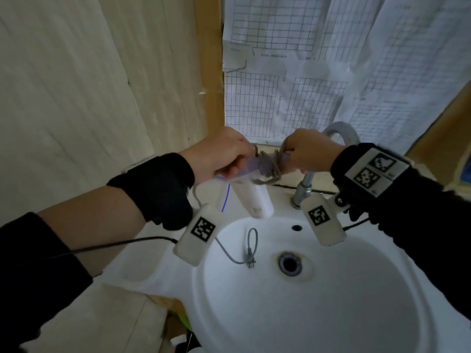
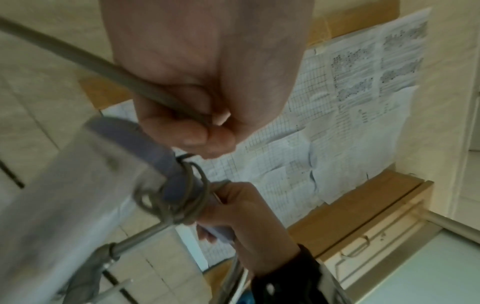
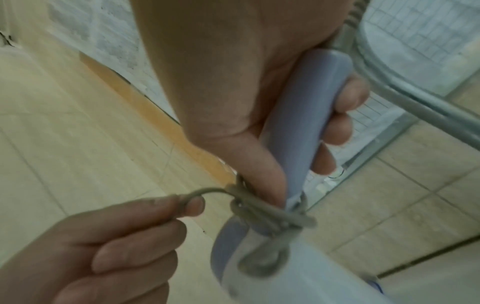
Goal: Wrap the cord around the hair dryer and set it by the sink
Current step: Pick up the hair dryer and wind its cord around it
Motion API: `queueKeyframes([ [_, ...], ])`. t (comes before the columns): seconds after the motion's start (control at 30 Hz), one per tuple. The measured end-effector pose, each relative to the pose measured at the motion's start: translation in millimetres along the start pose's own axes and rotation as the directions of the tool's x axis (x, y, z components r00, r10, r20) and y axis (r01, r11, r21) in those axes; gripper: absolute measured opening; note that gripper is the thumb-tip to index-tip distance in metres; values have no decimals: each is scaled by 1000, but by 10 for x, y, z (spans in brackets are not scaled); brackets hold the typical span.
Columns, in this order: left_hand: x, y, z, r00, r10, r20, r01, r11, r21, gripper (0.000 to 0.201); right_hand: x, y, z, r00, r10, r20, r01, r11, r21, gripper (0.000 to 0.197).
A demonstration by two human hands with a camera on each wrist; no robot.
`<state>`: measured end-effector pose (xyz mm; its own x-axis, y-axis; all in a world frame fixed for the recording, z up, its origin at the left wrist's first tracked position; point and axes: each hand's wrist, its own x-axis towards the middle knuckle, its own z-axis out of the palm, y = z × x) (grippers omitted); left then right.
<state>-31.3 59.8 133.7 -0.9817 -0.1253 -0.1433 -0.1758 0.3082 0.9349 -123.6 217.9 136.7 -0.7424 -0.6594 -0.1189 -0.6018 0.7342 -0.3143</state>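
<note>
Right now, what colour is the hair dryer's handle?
Pale lilac-blue handle, clearest in the right wrist view.

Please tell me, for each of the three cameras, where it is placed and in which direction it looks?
Head: high, looking down at the sink; both forearms, left hand, right hand show.
Left wrist: along the left hand pinching the cord, towards the papered wall.
Right wrist: along the right hand gripping the hair dryer handle.
Shared: every view shows the cord coils on the handle; each wrist view shows the other hand.
</note>
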Motion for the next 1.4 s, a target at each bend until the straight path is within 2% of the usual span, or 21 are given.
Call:
queueKeyframes([
  [0.07,-99,5,94,999,14,29,-10,992,-123,19,3,-1,73,996,44,-72,-37,994,104,28],
  [0.17,-242,-35,295,990,25,138,6,976,-218,22,0,-2,169,984,135,-120,-90,943,320,23],
  [0.3,-299,-127,528,966,54,252,12,967,-254,24,-9,1,206,969,226,-96,-126,794,595,11],
  [0.43,-286,-220,647,953,73,295,3,968,-252,24,-42,33,158,969,227,-93,-81,653,753,20],
  [0.57,-274,-350,686,937,53,345,11,983,-183,27,-75,54,90,974,213,-75,-54,543,838,9],
  [0.7,-286,-520,655,924,-1,382,15,999,-33,26,-123,128,18,986,164,-38,-40,445,895,13],
  [0.8,-286,-575,577,930,-76,359,51,996,79,25,-171,192,14,996,85,-23,-15,422,906,25],
  [0.9,-263,-682,431,949,-142,281,76,969,235,24,-219,262,48,999,-33,12,3,429,903,39],
  [1.0,-283,-682,270,964,-188,187,129,949,287,12,-261,307,91,982,-163,92,-14,430,903,23],
  [1.07,-263,-599,224,982,-140,124,115,975,188,28,-279,321,118,962,-236,140,-23,438,899,21],
  [1.1,-243,-563,209,987,-134,91,113,973,202,42,-284,332,133,953,-256,163,-27,462,887,22],
  [1.13,-233,-535,186,989,-132,70,111,962,249,45,-289,336,142,947,-268,180,-26,492,870,20],
  [1.17,-189,-546,148,992,-122,33,109,955,275,37,-291,333,148,942,-270,197,-23,537,843,15],
  [1.2,-165,-472,115,996,-85,35,71,952,298,19,-298,322,149,938,-269,217,-15,595,804,8],
  [1.23,-140,-461,73,997,-58,42,41,940,338,13,-310,308,140,935,-267,234,-2,655,755,5],
  [1.3,-85,-454,6,999,-44,18,33,923,384,15,-343,268,123,922,-265,282,21,762,648,14],
  [1.37,-12,-441,-47,999,-35,-36,45,932,361,23,-378,210,115,910,-248,333,39,850,525,9],
  [1.4,11,-419,-71,999,-28,-39,40,930,365,24,-373,191,129,908,-229,351,51,892,450,14],
])
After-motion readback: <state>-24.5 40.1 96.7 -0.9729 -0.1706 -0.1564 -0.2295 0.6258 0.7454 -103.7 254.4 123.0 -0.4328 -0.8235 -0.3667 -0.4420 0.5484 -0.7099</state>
